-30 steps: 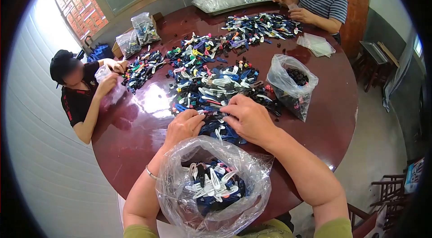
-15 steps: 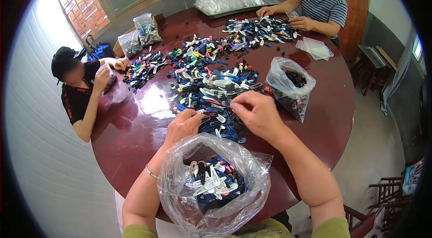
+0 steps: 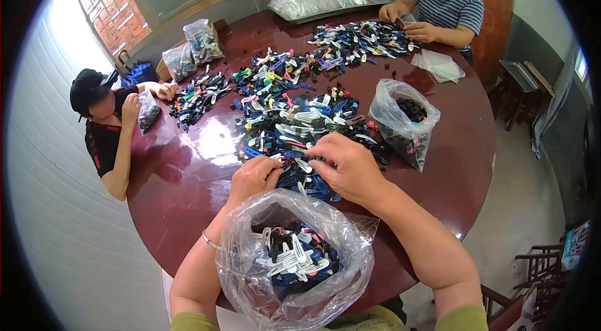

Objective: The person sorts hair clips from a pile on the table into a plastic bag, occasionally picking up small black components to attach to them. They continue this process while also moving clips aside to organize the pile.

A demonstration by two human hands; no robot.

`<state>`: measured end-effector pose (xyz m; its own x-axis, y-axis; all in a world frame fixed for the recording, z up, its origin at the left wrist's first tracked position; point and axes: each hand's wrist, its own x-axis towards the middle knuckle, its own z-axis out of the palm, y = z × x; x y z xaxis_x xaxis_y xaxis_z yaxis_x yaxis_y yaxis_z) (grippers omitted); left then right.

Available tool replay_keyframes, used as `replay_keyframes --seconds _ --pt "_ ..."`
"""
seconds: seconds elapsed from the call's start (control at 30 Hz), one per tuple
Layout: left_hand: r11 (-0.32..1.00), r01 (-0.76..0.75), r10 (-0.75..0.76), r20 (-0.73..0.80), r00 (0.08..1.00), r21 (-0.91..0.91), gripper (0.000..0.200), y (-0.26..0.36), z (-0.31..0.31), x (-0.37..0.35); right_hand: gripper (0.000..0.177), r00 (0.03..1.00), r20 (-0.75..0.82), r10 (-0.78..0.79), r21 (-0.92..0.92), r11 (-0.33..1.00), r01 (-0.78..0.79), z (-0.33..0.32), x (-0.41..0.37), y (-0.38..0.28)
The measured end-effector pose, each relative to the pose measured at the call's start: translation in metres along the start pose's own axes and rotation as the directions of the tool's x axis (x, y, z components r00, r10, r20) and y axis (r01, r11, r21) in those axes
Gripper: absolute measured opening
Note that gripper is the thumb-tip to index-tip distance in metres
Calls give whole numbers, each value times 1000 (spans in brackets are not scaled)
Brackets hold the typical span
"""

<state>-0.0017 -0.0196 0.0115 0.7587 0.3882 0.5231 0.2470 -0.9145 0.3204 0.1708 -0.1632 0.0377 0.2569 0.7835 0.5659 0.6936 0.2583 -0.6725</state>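
Note:
A long heap of snap hair clips [image 3: 313, 115], mostly blue, black and white with some bright ones, lies in front of me. My left hand [image 3: 253, 178] rests at its near left edge with the fingers closed together; what they hold, if anything, is hidden. My right hand [image 3: 350, 168] reaches in from the right, thumb and forefinger apart beside a white snap hair clip [image 3: 303, 166]. Between my forearms stands a clear plastic bag [image 3: 235, 256], its mouth wide open, with white, blue and black clips inside.
Another bag [image 3: 400, 106] with black clips stands to the right. Flat plastic sleeves [image 3: 441, 67] lie beyond it. A tray of clear packets [image 3: 319, 2] sits at the back. Two people, one left [image 3: 106, 137] and one far right [image 3: 447, 12], handle items at smaller heaps on the round table [image 3: 166, 206].
My right hand has moved down and left onto the heap, its thumb and forefinger now apart. My left hand has barely shifted. The person at left has raised a small bag upright.

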Motion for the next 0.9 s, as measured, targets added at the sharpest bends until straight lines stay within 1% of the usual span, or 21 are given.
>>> replay_keyframes --seconds 0.07,0.1,0.2,0.23,0.43,0.53,0.6,0.63,0.73,0.83,0.87,0.9 --pt "1000 -7 7 4 1000 -3 9 1 -1 1 19 999 9 -35 -171 985 36 14 -4 16" --pt "1000 -9 9 7 1000 -5 9 1 -1 1 25 998 30 -51 -221 974 56 21 -3 18" --pt "999 -32 33 5 999 -24 9 3 -2 1 27 997 61 -42 -367 928 62 28 -6 12" --pt "999 -32 33 11 999 -31 9 3 -2 1 27 997 28 -71 -385 920 76 32 -7 14" --pt "995 -82 84 34 996 -64 9 5 -2 1 21 995 0 -95 -415 906 86 37 -6 20" --pt "994 -84 87 38 995 -64 9 7 -4 1 14 998 -51 -30 -315 949 12 36 -6 20" --pt "993 -91 93 28 995 -73 8 7 -5 1 13 998 -40 44 -277 960 -53 35 -5 20" --pt "995 -79 80 21 997 -59 8 7 -5 1 13 996 -33 81 -259 962 -87 33 -4 21" --pt "999 -31 31 13 999 -24 8 4 -6 0 11 988 -95 123 -173 975 -138 23 -2 16" --pt "1000 28 -28 23 999 4 10 6 -10 1 11 961 -115 252 8 968 -252 7 6 3" --pt "999 46 -46 25 999 12 10 7 -11 1 10 959 -126 252 147 961 -234 2 8 -2" --pt "998 63 -64 26 998 19 9 7 -10 0 10 949 -87 302 299 917 -264 -5 8 -16"
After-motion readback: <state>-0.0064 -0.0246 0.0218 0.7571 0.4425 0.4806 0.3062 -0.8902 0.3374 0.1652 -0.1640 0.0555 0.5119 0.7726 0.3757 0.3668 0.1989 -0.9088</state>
